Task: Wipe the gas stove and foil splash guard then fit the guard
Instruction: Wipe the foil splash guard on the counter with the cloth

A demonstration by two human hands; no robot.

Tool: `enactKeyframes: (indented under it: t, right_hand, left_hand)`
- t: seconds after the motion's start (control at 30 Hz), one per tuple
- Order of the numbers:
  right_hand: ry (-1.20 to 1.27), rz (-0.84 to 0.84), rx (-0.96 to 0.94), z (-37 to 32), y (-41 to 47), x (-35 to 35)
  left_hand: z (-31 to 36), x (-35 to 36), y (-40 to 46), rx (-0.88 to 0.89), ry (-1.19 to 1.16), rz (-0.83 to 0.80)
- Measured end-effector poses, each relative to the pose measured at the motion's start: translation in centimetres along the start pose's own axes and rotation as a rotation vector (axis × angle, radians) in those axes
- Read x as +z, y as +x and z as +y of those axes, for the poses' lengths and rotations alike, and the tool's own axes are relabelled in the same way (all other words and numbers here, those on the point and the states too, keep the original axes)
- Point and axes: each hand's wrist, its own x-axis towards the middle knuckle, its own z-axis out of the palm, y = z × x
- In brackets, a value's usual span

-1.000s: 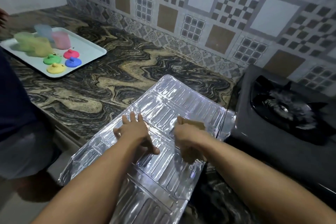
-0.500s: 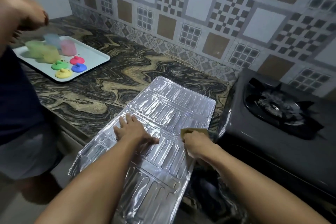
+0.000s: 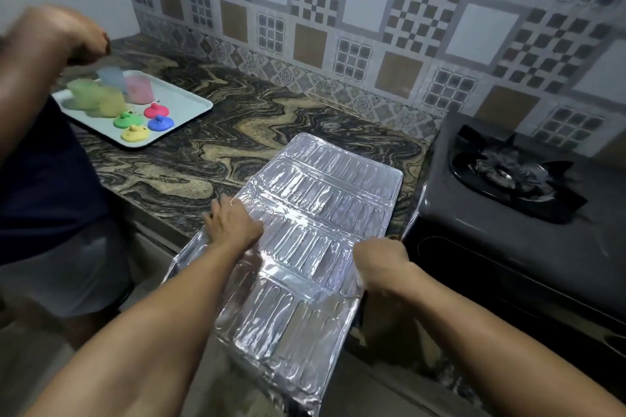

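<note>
The foil splash guard (image 3: 325,200) lies unfolded on the marble counter, its near part hanging over the counter's front edge. My left hand (image 3: 233,225) rests flat on the guard's left side, fingers spread. My right hand (image 3: 379,264) is curled into a fist at the guard's right edge, beside the stove. The tan cloth it held is hidden under it. The dark gas stove (image 3: 491,247) stands to the right, with a black burner (image 3: 508,176) on top.
A pale tray (image 3: 189,112) at the back left carries coloured cups and lids. Another person in a dark shirt (image 3: 44,179) stands at the left, an arm (image 3: 50,37) raised over the tray. The patterned tile wall (image 3: 338,27) runs behind the counter.
My right hand has slid with the cloth from the guard's middle to its right edge and nearer me. The other person's arm has risen over the tray. My view has shifted.
</note>
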Motion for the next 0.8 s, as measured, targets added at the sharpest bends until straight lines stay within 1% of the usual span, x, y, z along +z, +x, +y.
enactKeyframes:
  t: [0.1,0.2,0.27,0.33,0.43,0.47,0.53,0.6,0.7,0.73,0.8]
  right_hand:
    - [0.114,0.088,-0.076,-0.8,1.9,-0.2]
    - [0.276,0.045,-0.174,-1.7,3.5,0.1]
    - [0.344,0.01,-0.184,-2.4,4.0,0.9]
    - [0.312,0.033,-0.185,-2.9,4.1,1.6]
    - [0.221,0.061,-0.189,-3.4,3.7,1.6]
    - [0.219,0.051,-0.194,-3.4,3.6,1.3]
    - [0.219,0.004,-0.201,-3.4,3.3,0.5]
    - [0.197,0.009,-0.205,-3.8,3.4,-0.8]
    - [0.14,0.157,-0.253,-5.8,3.7,-4.3]
    - [0.14,0.201,-0.279,-6.7,3.7,-5.7]
    - [0.155,0.24,-0.321,-8.4,3.8,-8.2]
  left_hand:
    - [-2.3,-1.0,-0.4,-0.145,-0.082,0.063]
    - [-4.6,-2.2,-1.7,-0.323,-0.235,0.161]
    - [-6.1,-2.5,-2.3,-0.445,-0.362,0.127]
    - [-7.8,-2.3,-2.7,-0.526,-0.399,0.004]
    - [-9.8,-2.8,-3.6,-0.486,-0.342,-0.202]
    - [-10.2,-3.2,-3.7,-0.456,-0.336,-0.223]
    - [-10.4,-4.6,-3.7,-0.386,-0.312,-0.214]
    - [-10.4,-6.3,-3.4,-0.304,-0.317,-0.224]
    - [-10.5,-8.4,-3.3,-0.199,-0.425,-0.281]
    - [-10.5,-8.9,-3.5,-0.177,-0.471,-0.283]
    - [-10.7,-9.4,-3.9,-0.13,-0.526,-0.253]
